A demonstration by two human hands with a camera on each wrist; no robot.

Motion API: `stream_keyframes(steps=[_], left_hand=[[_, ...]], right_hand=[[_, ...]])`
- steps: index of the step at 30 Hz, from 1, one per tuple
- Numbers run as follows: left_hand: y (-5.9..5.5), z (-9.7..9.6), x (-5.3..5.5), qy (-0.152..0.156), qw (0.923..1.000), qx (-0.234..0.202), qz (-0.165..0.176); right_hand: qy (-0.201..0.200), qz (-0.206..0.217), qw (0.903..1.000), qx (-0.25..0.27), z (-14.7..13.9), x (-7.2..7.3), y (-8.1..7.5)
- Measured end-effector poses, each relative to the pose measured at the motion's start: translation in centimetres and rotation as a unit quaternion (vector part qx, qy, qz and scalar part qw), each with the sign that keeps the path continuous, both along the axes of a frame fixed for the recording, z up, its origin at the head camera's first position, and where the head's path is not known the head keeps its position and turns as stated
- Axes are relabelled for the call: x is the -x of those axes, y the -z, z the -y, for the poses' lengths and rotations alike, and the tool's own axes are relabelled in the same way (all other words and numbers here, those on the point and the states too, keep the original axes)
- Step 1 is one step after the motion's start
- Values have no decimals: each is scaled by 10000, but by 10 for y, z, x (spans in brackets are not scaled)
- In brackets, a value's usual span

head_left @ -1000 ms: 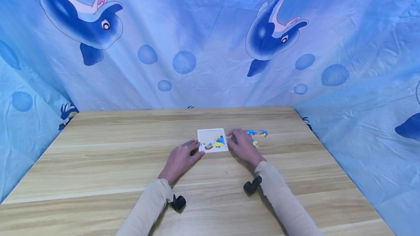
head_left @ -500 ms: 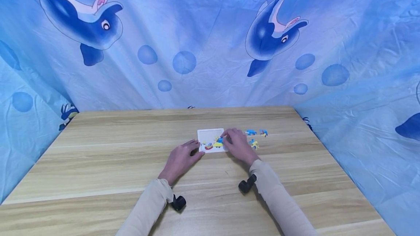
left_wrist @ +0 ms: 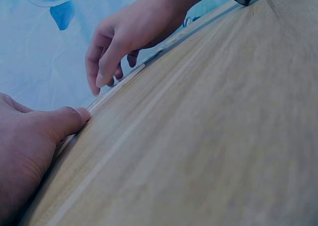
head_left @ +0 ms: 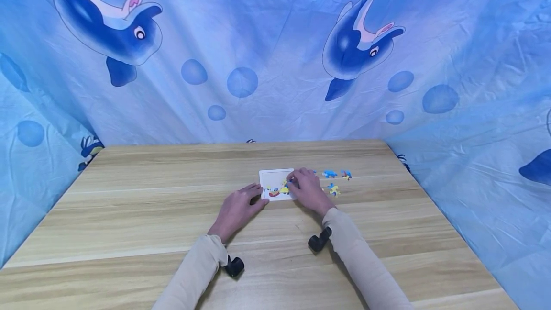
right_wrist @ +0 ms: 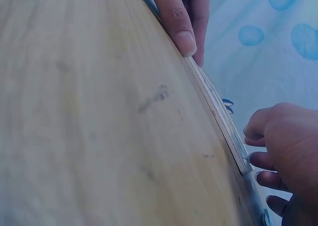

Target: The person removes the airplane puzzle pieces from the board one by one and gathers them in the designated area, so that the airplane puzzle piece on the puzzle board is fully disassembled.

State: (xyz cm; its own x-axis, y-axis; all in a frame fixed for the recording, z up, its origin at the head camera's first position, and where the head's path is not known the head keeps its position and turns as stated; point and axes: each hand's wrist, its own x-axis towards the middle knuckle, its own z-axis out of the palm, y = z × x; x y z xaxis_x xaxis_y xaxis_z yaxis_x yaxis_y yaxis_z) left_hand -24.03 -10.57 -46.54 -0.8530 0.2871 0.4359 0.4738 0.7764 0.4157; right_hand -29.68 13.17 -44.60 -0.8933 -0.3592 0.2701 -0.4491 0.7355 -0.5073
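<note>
A small white puzzle board (head_left: 271, 179) lies flat on the table, with colourful yellow, blue and red picture pieces (head_left: 274, 193) along its lower part. My left hand (head_left: 236, 210) grips its lower left corner, thumb at the near edge and fingers along the left side. In the right wrist view that thumb (right_wrist: 185, 41) sits right at the board's end. My right hand (head_left: 309, 189) is over the board's right side, index finger and thumb bent down close above a blue and yellow part. I cannot tell whether a piece is pinched between those fingertips.
Loose puzzle pieces lie right of the board: a blue one (head_left: 329, 174), a blue and red one (head_left: 346, 174), and a yellow and blue one (head_left: 333, 189). The wooden table (head_left: 172, 233) ends at a blue dolphin-print curtain (head_left: 280, 61).
My right hand has moved left from beside the board's right edge to over its right part, uncovering more loose pieces behind it. The left hand and the board have stayed in place.
</note>
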Motion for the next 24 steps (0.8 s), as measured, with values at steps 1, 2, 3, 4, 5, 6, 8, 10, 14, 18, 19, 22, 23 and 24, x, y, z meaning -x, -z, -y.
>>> stream_keyframes(steps=[1, 2, 3, 4, 5, 6, 8, 10, 14, 18, 19, 22, 23, 24], left_hand=[[0, 0, 0, 3, 10000, 2, 4], [0, 0, 0, 3, 10000, 4, 7], [-1, 0, 0, 2, 10000, 2, 15], [-1, 0, 0, -5, 10000, 10, 22], [-1, 0, 0, -7, 10000, 15, 25], [-1, 0, 0, -12, 10000, 19, 28], [-1, -1, -1, -21, 10000, 24, 33], [-1, -1, -1, -27, 10000, 37, 24], [0, -1, 0, -32, 10000, 70, -6], [1, -1, 0, -25, 10000, 88, -13], [1, -1, 0, -25, 10000, 93, -24], [1, -1, 0, -22, 9999, 99, -39], [1, -1, 0, -19, 9999, 96, -61], [1, -1, 1, -18, 9999, 109, -77]], right_hand=[[0, -5, 10000, -17, 0, 0, 0], [-7, -21, 10000, -27, 1, 0, 0], [-9, -23, 10000, -45, 1, 1, 0], [-8, -24, 10000, -54, 2, 1, 1], [-7, -32, 10000, -62, 2, 1, 1], [-3, -34, 10000, -70, 2, 1, 1], [15, -31, 10000, -88, 3, 1, 1], [56, -19, 9999, -123, 4, 1, 2], [100, 2, 9999, -135, 5, 1, 2], [112, 19, 9999, -89, 6, 0, 2], [112, 12, 9999, -71, 6, 1, 3], [105, -14, 9999, 1, 6, 1, 3], [95, -27, 9999, 28, 6, 1, 3], [81, -36, 9999, 53, 6, 1, 3]])
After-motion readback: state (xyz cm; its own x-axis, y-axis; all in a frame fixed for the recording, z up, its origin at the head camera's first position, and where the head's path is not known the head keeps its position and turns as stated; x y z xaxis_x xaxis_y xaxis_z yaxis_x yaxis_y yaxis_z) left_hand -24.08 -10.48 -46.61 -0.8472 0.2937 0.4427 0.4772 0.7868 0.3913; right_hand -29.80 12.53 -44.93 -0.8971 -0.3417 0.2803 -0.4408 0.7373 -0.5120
